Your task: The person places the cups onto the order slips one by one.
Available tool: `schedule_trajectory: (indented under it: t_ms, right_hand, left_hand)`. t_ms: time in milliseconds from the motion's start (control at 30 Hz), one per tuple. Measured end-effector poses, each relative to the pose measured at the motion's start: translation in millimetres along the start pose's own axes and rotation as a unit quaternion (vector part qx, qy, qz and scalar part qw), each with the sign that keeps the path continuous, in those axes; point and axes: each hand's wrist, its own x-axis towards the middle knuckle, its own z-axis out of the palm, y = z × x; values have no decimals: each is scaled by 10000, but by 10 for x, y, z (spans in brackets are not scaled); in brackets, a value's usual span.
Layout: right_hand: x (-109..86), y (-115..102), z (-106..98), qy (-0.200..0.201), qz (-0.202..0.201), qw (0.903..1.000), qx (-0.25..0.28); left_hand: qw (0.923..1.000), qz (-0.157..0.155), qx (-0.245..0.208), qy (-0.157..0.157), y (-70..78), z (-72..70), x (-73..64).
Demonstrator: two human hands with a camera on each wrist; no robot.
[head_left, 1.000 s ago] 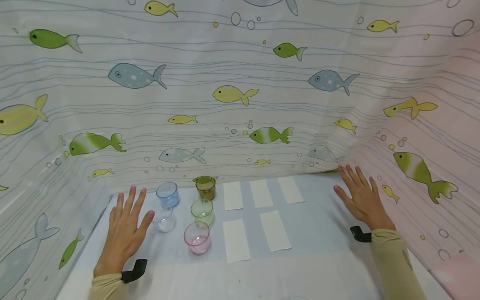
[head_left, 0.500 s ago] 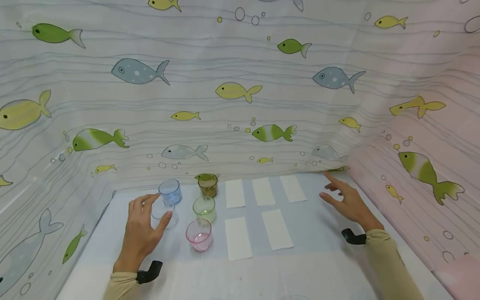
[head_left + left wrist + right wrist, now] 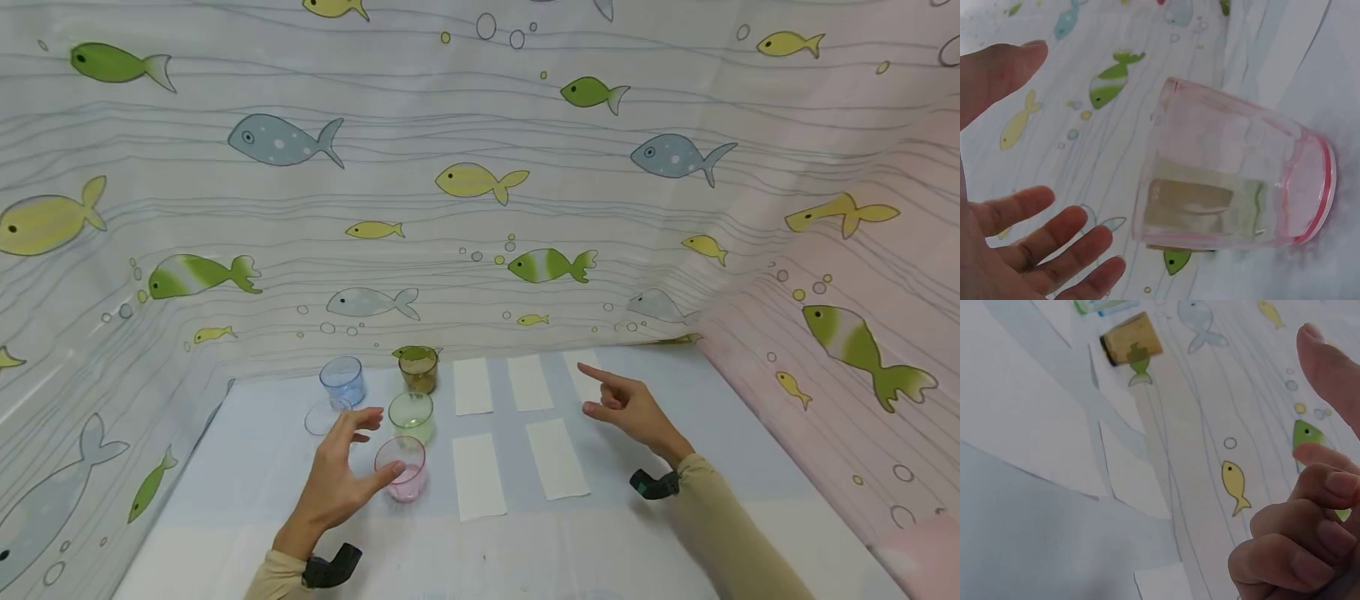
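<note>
My left hand (image 3: 333, 487) hovers at the near left side of a pink-tinted glass (image 3: 407, 486), thumb and fingers spread apart and holding nothing. In the left wrist view that glass (image 3: 1222, 144) stands apart from the fingertips. Behind it are a green glass (image 3: 420, 423) and a brown glass (image 3: 422, 382). To their left stand a blue glass (image 3: 343, 387) and a clear glass (image 3: 318, 419), the latter partly hidden by my left hand. My right hand (image 3: 633, 412) is above the far right paper, index finger extended, the others loosely curled round nothing.
Several white paper rectangles lie in two rows right of the glasses, among them a near left one (image 3: 478, 477) and a near right one (image 3: 558, 460). A fish-patterned curtain (image 3: 420, 200) encloses the back and sides of the pale table (image 3: 540, 550).
My left hand has moved right, from beside the clear glass to the pink one, its fingers bending. The right hand has moved left over the papers, folding all but its index finger. The glasses stay put.
</note>
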Motion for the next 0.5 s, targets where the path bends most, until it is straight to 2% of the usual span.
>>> schedule_trajectory:
  t_ms: [267,500]
  right_hand:
    - [491,-83,376,-520,-127,9981,-294]
    - [889,-84,668,-1045,-228,9935,-398]
  left_hand:
    - [9962,-502,-489,-514,-86,182,-99]
    - [9935,-672,-720,-578,-118,279,-133]
